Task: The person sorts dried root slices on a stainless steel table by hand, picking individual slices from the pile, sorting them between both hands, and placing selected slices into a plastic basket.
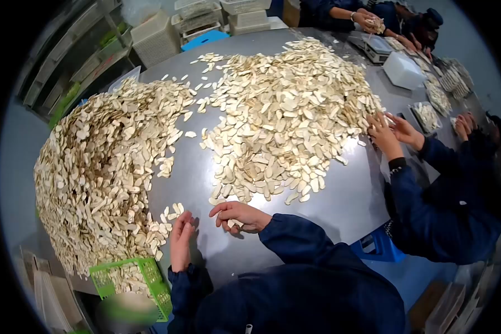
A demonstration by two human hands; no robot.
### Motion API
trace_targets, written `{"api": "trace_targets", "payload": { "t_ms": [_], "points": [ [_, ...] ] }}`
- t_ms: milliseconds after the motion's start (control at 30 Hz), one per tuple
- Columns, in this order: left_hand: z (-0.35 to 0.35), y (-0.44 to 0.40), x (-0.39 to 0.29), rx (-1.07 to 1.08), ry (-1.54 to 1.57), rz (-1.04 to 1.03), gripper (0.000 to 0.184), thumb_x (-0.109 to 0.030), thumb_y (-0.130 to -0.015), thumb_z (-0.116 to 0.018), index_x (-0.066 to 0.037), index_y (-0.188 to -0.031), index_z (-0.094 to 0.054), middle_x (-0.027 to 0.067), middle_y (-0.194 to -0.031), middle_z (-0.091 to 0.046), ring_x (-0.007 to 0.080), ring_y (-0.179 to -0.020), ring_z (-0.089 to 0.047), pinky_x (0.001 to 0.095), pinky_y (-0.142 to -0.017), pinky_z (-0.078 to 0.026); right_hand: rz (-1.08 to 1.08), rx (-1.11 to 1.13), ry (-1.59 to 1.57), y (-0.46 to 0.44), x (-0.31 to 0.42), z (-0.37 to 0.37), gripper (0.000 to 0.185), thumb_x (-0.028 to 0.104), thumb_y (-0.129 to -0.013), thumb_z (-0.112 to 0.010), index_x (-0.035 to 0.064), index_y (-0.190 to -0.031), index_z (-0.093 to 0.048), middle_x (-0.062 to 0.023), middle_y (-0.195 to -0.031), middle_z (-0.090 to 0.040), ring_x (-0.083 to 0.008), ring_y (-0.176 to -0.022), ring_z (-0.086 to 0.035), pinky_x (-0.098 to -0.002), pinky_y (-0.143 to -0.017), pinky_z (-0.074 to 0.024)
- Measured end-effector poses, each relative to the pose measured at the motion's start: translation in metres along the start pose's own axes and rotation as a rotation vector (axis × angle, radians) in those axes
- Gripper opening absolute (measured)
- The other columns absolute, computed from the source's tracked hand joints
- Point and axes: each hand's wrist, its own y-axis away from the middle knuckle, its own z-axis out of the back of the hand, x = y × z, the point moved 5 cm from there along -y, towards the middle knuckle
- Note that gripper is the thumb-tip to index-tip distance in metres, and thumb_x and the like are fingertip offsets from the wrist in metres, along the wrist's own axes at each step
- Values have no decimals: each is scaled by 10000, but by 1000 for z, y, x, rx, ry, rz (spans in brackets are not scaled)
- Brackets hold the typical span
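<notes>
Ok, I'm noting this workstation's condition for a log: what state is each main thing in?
Left hand: open, no slice visible
Right hand: curled around a pale slice
Left heap: piled high
Middle heap: spread out, lower
Green basket: containing slices
White trays: stacked
Table: partly covered

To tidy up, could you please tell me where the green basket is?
The green basket is lower left in the head view, by the left slice pile, near the left hand.
</notes>
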Motion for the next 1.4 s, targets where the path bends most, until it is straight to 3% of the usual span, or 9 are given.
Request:
{"api": "trace_targets", "payload": {
  "t_ms": [367, 500, 633, 800, 900, 1000, 1033, 1233, 1400],
  "points": [
    [-62, 11, 13, 278, 1051, 317, 476, -333, -998, -372, -12, -1349, -388, 140, -1342, -460, 228, -1256, -436, 371, -1055, -342, 500, -219, -274, 6, 27, -17, 159, 94, -923, -511, 26, -1061, -552, -62, -915, -595, -124, -774, -606, -250, -615, -504],
    [-72, 11, 19, 573, 1408, 343, 432, -314, -1007, -338, -28, -1319, -427, 118, -1306, -487, 212, -1241, -445, 368, -1065, -336, 745, -411, 405, 12, 24, -68, 140, 109, -889, -552, 5, -963, -609, -73, -884, -631, -141, -785, -613, -275, -674, -507],
    [-66, 17, 11, 309, 1100, 152, 394, -151, -982, -384, -22, -1354, -389, 115, -1327, -478, 212, -1258, -442, 348, -1059, -361, 1037, -452, 960, 19, 12, -104, 99, 82, -812, -595, -7, -839, -629, -114, -812, -631, -247, -752, -625, -334, -695, -486],
    [-44, 32, 12, 133, -188, -320, 373, -208, -1006, -358, -13, -1313, -444, 123, -1213, -544, 212, -1143, -520, 335, -1014, -376, 1191, -381, 1168, 18, 6, -119, 75, 66, -777, -618, 19, -831, -641, -115, -768, -620, -284, -717, -604, -365, -656, -477],
    [-51, 29, 41, -23, 1310, 558, 239, -208, -980, -432, -54, -1060, -596, 54, -987, -598, 198, -955, -562, 327, -787, -482, 1152, -524, 1114, 31, 21, -108, 97, 66, -765, -637, 11, -845, -638, -118, -759, -612, -296, -706, -592, -375, -648, -469],
    [-44, 18, 41, 400, 1736, 459, 205, -210, -975, -451, -71, -1034, -589, 17, -872, -524, 135, -789, -496, 248, -619, -450, 995, -747, 1366, 36, 29, -68, 147, 91, -755, -650, 20, -881, -625, -113, -841, -602, -294, -869, -593, -368, -760, -460],
    [-43, 13, 31, 334, 1815, 508, 206, -204, -971, -459, -58, -960, -604, -8, -758, -430, 102, -673, -393, 213, -519, -367, 918, -755, 1525, 33, 28, -61, 163, 96, -745, -657, 30, -890, -620, -108, -897, -598, -292, -948, -585, -386, -839, -448],
    [-42, -40, 25, 634, 1935, 188, 208, -219, -965, -462, -59, -970, -595, -1, -778, -421, 99, -708, -408, 217, -605, -418, 822, -468, 2050, -5, -10, -61, 248, 197, -773, -623, 76, -981, -565, -118, -1131, -518, -309, -1209, -430, -562, -1019, -281],
    [-34, -54, 37, 576, 1811, 99, 220, -261, -938, -488, -67, -939, -591, 3, -778, -424, 132, -740, -420, 257, -686, -439, 761, -783, 2275, -18, 43, -18, 259, 140, -778, -596, 56, -1022, -576, -160, -1218, -503, -330, -1236, -433, -645, -984, -270]
  ]
}}
